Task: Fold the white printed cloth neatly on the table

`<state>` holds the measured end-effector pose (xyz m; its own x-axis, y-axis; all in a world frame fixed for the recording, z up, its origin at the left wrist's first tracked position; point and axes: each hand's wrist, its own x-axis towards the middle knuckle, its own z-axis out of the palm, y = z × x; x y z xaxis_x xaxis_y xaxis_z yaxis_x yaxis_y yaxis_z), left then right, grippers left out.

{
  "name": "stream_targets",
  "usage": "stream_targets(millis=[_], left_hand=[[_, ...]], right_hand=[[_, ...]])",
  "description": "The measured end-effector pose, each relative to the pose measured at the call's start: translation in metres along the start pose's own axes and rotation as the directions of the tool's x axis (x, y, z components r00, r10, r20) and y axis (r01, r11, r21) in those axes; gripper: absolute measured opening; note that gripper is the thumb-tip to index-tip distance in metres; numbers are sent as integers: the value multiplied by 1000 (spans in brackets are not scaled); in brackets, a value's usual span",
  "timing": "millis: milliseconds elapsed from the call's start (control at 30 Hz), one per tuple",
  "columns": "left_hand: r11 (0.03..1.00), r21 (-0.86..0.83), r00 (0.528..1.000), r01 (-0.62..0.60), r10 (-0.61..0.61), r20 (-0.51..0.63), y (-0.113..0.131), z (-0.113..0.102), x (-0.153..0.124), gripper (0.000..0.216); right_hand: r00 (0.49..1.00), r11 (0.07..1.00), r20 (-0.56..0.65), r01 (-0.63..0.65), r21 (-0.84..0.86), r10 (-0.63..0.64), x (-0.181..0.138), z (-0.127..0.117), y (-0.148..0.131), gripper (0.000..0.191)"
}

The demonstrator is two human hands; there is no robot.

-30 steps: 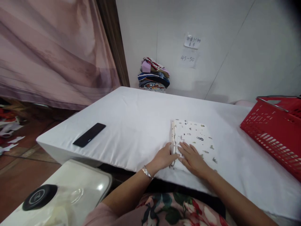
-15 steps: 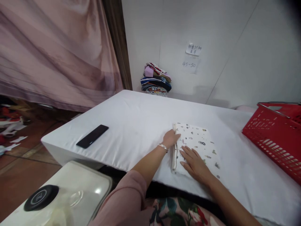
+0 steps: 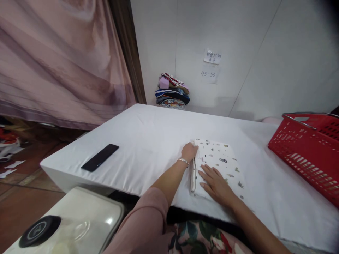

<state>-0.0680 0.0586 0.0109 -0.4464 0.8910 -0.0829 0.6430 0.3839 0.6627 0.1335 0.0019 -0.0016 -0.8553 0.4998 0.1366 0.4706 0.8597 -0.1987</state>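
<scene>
A folded white cloth [image 3: 219, 165] printed with small plants and animals lies flat on the white-covered table [image 3: 148, 141], its layered folded edge on the left. My left hand [image 3: 189, 151], with a silver bracelet at the wrist, grips that edge near the far corner. Its thumb rests on top while the other fingers are mostly hidden at the side. Flat on the near left part of the cloth is my right hand [image 3: 215, 185], palm down with fingers spread.
A black phone [image 3: 100, 157] lies at the table's left. On the right stands a red plastic basket [image 3: 304, 151]. Folded fabrics [image 3: 172, 91] are stacked by the wall behind. A white lidded box [image 3: 87, 211] sits near the front left. A pink curtain [image 3: 66, 63] hangs at left.
The view has shifted slightly, so the table's contents appear a little further left. Both hands keep nearly the same places on the cloth.
</scene>
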Motion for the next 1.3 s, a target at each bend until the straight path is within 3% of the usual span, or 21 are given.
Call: stream_targets(millis=[167, 367, 600, 833, 900, 967, 1067, 1167, 1300], left_hand=[[998, 63, 994, -19, 26, -104, -5, 9, -2, 29], [999, 36, 1000, -11, 12, -19, 0, 3, 13, 40], [999, 55, 995, -3, 8, -95, 4, 7, 17, 23], [997, 78, 996, 2, 5, -85, 7, 2, 18, 32], [992, 123, 992, -40, 55, -116, 13, -2, 18, 42], [970, 190, 972, -154, 183, -145, 20, -3, 15, 50], [901, 273, 930, -337, 364, -54, 24, 3, 9, 55], [894, 293, 941, -339, 327, 92, 18, 11, 7, 58], [899, 304, 949, -316, 298, 105, 7, 17, 10, 60]], right_hand=[[1000, 1000, 9, -8, 5, 8, 0, 0, 0, 50], [1000, 1000, -11, -3, 12, 3, 0, -1, -1, 49], [1000, 999, -1, -16, 32, 16, 0, -1, -2, 50], [1000, 1000, -2, -15, 18, 15, 1, -3, -5, 50], [1000, 1000, 4, -14, 10, 14, 2, -5, -6, 49], [1000, 1000, 12, -18, 8, 18, 2, -6, -7, 49], [999, 999, 24, -30, 17, 29, 4, -9, -8, 49], [998, 998, 42, -58, 33, 57, 4, -13, -12, 49], [994, 989, 74, -93, 114, 85, 1, -13, -34, 50]])
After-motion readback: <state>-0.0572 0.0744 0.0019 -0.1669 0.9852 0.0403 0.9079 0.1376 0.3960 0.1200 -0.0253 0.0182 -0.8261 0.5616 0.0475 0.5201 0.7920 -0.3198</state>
